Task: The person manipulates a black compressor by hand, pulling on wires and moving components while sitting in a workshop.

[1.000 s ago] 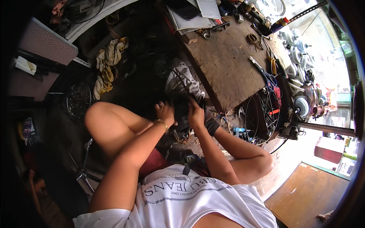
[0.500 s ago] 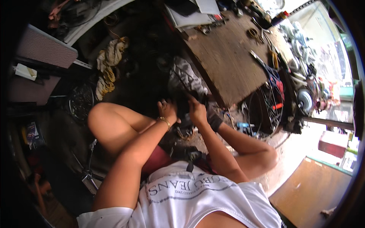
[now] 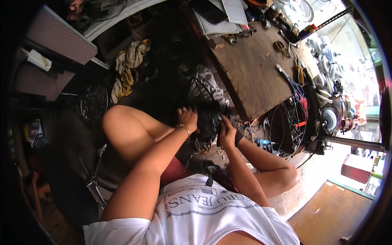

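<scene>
The left hand point(image 3: 188, 117) and right hand point(image 3: 227, 131) are clasping a dark part point(image 3: 207, 121), sitting at seven o'clock of the wooden bench point(image 3: 253, 73). It could be slipping onto the cluttered floor.

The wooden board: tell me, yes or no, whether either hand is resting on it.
No. Both the left hand and the right hand grip a dark object beside the near edge of the wooden board.
</scene>
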{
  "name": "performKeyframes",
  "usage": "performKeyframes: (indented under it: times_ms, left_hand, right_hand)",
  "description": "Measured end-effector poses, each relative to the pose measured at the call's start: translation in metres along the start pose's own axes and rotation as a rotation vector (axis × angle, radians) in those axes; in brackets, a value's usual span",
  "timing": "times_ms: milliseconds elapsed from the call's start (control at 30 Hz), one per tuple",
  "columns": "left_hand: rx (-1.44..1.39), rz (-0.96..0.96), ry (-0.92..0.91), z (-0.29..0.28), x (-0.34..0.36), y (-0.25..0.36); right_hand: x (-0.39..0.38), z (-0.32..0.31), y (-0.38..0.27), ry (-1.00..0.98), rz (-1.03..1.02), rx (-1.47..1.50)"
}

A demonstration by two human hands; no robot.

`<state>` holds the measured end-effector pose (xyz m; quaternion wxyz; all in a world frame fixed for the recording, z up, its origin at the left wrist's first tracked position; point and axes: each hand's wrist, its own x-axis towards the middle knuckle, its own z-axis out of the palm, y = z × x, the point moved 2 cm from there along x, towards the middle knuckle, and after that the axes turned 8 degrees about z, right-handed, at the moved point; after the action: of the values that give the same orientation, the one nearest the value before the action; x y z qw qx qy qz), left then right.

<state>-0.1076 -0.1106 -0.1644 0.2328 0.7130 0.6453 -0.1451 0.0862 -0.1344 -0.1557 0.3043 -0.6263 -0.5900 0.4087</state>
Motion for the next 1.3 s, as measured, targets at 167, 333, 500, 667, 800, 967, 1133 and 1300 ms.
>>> performKeyframes:
  times_ms: [167, 333, 500, 667, 800, 967, 1133, 1300]
  left_hand:
    - [0.052, 0.001, 0.104, 0.009, 0.002, -0.01]
    - [0.03, -0.075, -0.029, 0.008, 0.013, 0.0]
    - [0.035, -0.038, 0.026, 0.016, 0.01, -0.006]
    - [0.031, -0.018, 0.008, 0.012, 0.009, -0.005]
    - [0.028, 0.007, -0.064, 0.004, 0.01, -0.006]
    - [0.054, 0.06, -0.031, 0.002, 0.013, -0.015]
    - [0.078, 0.096, -0.06, -0.004, 0.022, -0.019]
    - [0.107, 0.077, 0.0, -0.001, 0.019, -0.016]
  right_hand:
    - [-0.02, 0.021, -0.025, -0.076, -0.137, -0.274]
    - [-0.018, -0.001, -0.013, -0.052, 0.05, -0.061]
    - [-0.016, -0.007, 0.0, -0.064, -0.128, 0.017]
    - [0.001, -0.025, 0.018, -0.11, -0.034, 0.013]
    - [-0.001, -0.037, 0.002, -0.137, -0.073, -0.145]
    - [-0.007, -0.024, -0.029, -0.178, -0.132, -0.291]
    - [0.012, -0.012, -0.023, -0.098, -0.192, -0.21]
    - [0.013, 0.006, -0.028, -0.098, -0.042, -0.325]
